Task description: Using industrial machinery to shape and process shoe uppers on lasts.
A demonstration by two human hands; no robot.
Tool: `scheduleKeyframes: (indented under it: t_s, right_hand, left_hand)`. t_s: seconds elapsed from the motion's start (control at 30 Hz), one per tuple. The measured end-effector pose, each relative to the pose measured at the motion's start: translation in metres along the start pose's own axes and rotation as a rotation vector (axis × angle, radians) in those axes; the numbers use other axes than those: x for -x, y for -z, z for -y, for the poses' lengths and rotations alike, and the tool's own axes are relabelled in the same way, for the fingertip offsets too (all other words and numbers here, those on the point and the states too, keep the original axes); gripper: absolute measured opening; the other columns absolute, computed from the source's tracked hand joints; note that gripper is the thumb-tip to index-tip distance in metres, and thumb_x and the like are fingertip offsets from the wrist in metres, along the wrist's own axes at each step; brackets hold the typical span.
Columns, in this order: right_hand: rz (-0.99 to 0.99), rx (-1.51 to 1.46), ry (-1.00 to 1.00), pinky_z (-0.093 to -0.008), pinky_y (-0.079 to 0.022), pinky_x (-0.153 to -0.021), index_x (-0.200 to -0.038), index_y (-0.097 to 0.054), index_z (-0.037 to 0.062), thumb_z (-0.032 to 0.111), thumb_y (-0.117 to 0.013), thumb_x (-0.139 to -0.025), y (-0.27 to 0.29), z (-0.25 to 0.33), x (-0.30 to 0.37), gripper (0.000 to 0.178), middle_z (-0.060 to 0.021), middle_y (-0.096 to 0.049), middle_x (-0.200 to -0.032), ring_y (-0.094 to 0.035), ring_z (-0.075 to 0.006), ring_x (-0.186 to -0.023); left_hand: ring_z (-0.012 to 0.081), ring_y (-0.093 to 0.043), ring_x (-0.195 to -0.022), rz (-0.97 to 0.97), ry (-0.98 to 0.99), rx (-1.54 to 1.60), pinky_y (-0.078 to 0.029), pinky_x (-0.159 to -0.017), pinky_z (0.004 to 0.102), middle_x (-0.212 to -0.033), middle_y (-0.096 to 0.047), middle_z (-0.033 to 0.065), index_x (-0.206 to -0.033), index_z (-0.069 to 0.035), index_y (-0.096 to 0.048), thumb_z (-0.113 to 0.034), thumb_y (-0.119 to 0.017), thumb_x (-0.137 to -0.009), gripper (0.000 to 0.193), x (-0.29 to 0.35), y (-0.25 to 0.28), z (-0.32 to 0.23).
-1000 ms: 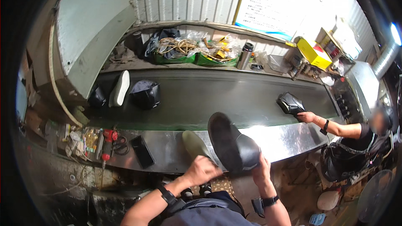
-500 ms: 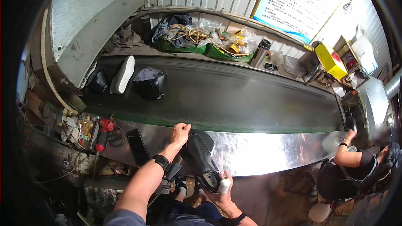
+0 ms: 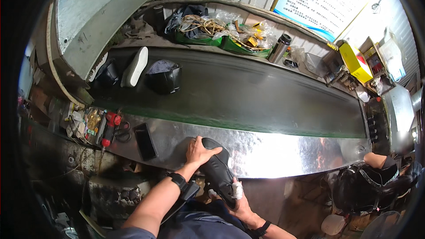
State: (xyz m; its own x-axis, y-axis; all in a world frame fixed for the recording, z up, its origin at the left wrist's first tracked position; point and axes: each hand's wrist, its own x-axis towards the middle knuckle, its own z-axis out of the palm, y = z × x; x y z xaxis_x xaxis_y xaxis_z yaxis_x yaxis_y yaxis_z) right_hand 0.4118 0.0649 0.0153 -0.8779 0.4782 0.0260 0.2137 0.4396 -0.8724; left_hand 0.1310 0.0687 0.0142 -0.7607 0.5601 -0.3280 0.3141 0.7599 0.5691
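A black leather boot (image 3: pixel 217 168) is held in front of me, slanting over the near edge of the metal ledge. My left hand (image 3: pixel 199 152) is closed on its far end, thumb laid across the top and fingers on the left side. At the near end, my right hand (image 3: pixel 241 207) grips it from the right, a white wrapping on at least one finger. The boot's near opening is mostly hidden. A black phone (image 3: pixel 146 141) lies on the ledge left of my left hand.
A dark conveyor belt (image 3: pixel 248 93) runs beyond the metal ledge (image 3: pixel 292 155). On its left end are a white-soled shoe (image 3: pixel 135 67) and black boots (image 3: pixel 164 77). A red power tool (image 3: pixel 110 129) lies left. Green baskets (image 3: pixel 241 47) and a flask (image 3: pixel 280 48) stand behind. Another person (image 3: pixel 372 181) sits right.
My left hand has moved from beside the boot's far end onto it, thumb now over the top. The boot has turned, hiding its near opening. The other person's arm has drawn back.
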Motion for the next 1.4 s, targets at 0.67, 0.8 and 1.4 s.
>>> scheduleKeyframes:
  t_s: [0.67, 0.8, 1.4]
  right_hand:
    - [0.337, -0.634, -0.434, -0.0397, -0.01, -0.123, -0.158, -0.004, -0.0037, 0.039, -0.073, -0.091, 0.038, 0.071, -0.123, 0.105, -0.0234, -0.013, -0.165, -0.009, -0.0318, -0.154]
    - [0.473, -0.424, -0.677, -0.0361, -0.042, -0.105, -0.153, -0.028, -0.0051, 0.039, -0.07, -0.094, -0.003, 0.147, -0.128, 0.084, -0.0244, -0.04, -0.152, -0.043, -0.0286, -0.138]
    - [1.071, -0.965, -0.378, -0.0248, -0.051, -0.064, -0.099, -0.073, 0.0028, 0.014, -0.069, -0.096, -0.407, 0.437, 0.069, 0.012, -0.0008, -0.072, -0.085, -0.063, -0.0082, -0.071]
  left_hand:
    - [0.0219, -0.068, -0.078, -0.408, 0.078, 0.759, -0.053, -0.073, 0.0375, -0.083, -0.072, 0.0136, -0.09, 0.001, -0.068, -0.035, -0.081, -0.074, 0.042, 0.086, 0.138, 0.035]
    - [0.0145, -0.064, -0.081, -0.647, 0.054, 0.759, -0.052, -0.076, 0.033, -0.088, -0.072, 0.0073, -0.096, 0.0, -0.068, -0.031, -0.081, -0.078, 0.038, 0.152, 0.175, 0.08]
    - [0.0255, -0.065, -0.105, -1.329, 0.088, 1.794, -0.05, -0.096, 0.0399, -0.116, -0.069, 0.0107, -0.119, -0.005, -0.066, -0.045, -0.041, -0.104, 0.049, 0.59, 0.311, 0.35]
